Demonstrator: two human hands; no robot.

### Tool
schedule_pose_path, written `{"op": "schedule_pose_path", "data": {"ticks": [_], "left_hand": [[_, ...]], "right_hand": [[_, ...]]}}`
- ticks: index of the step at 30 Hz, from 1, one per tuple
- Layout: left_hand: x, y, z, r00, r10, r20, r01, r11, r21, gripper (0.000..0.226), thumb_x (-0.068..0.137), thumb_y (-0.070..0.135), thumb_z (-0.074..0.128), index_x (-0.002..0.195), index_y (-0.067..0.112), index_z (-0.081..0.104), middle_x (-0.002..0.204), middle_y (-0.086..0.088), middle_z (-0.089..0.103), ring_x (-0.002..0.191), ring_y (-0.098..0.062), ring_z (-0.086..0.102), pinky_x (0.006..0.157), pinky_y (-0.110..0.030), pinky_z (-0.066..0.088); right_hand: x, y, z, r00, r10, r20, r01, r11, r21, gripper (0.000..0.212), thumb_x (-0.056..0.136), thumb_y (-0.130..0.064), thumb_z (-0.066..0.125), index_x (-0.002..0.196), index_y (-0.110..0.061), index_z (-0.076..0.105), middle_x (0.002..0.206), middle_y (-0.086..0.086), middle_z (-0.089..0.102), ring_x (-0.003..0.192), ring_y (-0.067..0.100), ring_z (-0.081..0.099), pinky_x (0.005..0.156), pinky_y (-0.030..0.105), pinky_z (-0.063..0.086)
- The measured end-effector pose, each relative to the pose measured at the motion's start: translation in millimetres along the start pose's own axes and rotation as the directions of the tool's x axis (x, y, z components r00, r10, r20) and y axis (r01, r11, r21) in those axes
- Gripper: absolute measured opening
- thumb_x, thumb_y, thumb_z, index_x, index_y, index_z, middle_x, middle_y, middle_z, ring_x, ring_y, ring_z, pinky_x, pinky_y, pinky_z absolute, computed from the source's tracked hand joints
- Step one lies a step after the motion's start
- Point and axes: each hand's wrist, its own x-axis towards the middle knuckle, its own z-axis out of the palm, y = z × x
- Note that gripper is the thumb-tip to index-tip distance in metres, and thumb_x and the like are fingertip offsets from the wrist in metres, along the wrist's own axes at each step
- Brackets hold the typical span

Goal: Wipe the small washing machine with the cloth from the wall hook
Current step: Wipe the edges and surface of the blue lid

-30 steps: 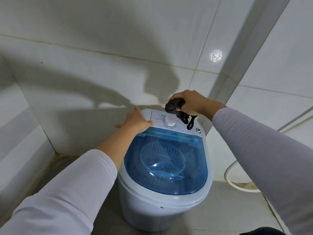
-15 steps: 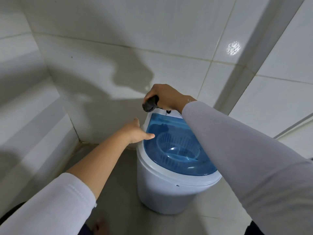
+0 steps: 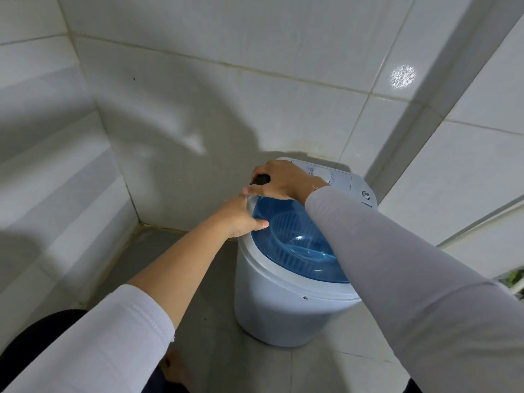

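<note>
A tiled wall (image 3: 56, 165) fills the left side and meets the back wall in a corner, with a grey floor (image 3: 198, 279) below. At the bottom left a dark trouser leg (image 3: 37, 336) and a bare foot (image 3: 175, 367) show beside a white sleeve (image 3: 107, 344).

From that sleeve the bare forearm reaches up to the left hand (image 3: 241, 219), which rests on the left rim of the washing machine (image 3: 278, 302). Its fingers are curled loosely over the edge and its thumb lies on the blue see-through lid (image 3: 286, 231); it grasps nothing but the rim.

Just above it, the right hand (image 3: 283, 181) sits at the back left of the machine's top, near the white control panel (image 3: 343, 180). Its fingers are clenched around a dark cloth (image 3: 261, 180), of which only a small bunched part pokes out of the fist. The thumb points left, close above the fingertips of the left hand. Whether the cloth touches the machine's surface cannot be told.

The machine itself is a small white tub standing on the floor in front of the back wall, with a ribbed basket visible through the lid. The right arm in a grey sleeve (image 3: 411, 265) crosses over the lid's right half. Further right, a round button (image 3: 366, 194) sits on the panel, and a bright spot of light (image 3: 402, 76) lies on the wall tiles above.
</note>
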Motion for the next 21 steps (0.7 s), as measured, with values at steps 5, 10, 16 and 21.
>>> {"op": "schedule_pose_path", "data": {"ticks": [5, 10, 16, 21], "left_hand": [[-2, -1, 0, 1.0, -0.001, 0.017, 0.001, 1.0, 0.0, 0.081, 0.083, 0.039, 0.067, 0.149, 0.016, 0.026, 0.147, -0.005, 0.042, 0.131, -0.025, 0.045, 0.107, -0.038, 0.04], [-5, 1, 0, 1.0, -0.015, 0.024, 0.015, 1.0, -0.001, 0.084, 0.084, 0.04, 0.066, 0.151, 0.017, 0.02, 0.153, -0.004, 0.035, 0.137, -0.025, 0.039, 0.111, -0.04, 0.035], [-5, 1, 1, 1.0, -0.013, 0.022, 0.012, 1.0, 0.006, 0.082, 0.087, 0.037, 0.064, 0.151, 0.015, 0.018, 0.154, -0.005, 0.031, 0.138, -0.026, 0.036, 0.112, -0.039, 0.034], [-8, 5, 0, 1.0, -0.014, 0.027, 0.013, 1.0, 0.011, 0.081, 0.086, 0.037, 0.065, 0.15, 0.014, 0.022, 0.153, -0.004, 0.033, 0.137, -0.025, 0.038, 0.112, -0.039, 0.033]], "right_hand": [[-4, 2, 10, 0.992, -0.052, -0.113, 0.043, 0.996, -0.076, 0.027, 0.085, -0.03, 0.056, 0.11, -0.022, 0.06, 0.112, 0.01, 0.061, 0.105, 0.028, 0.055, 0.086, 0.034, 0.045], [-7, 3, 7, 0.992, -0.027, -0.122, 0.023, 0.999, -0.03, 0.023, 0.085, -0.022, 0.056, 0.106, -0.022, 0.062, 0.114, 0.007, 0.063, 0.106, 0.025, 0.055, 0.081, 0.029, 0.041], [-22, 18, -2, 0.992, 0.042, -0.116, -0.044, 0.999, -0.009, 0.024, 0.085, -0.02, 0.054, 0.108, -0.022, 0.062, 0.119, 0.004, 0.061, 0.111, 0.025, 0.052, 0.083, 0.03, 0.043], [-38, 35, -5, 0.989, 0.077, -0.126, -0.08, 0.997, -0.016, 0.024, 0.085, -0.02, 0.055, 0.108, -0.022, 0.063, 0.12, 0.005, 0.061, 0.109, 0.025, 0.054, 0.083, 0.029, 0.042]]}}
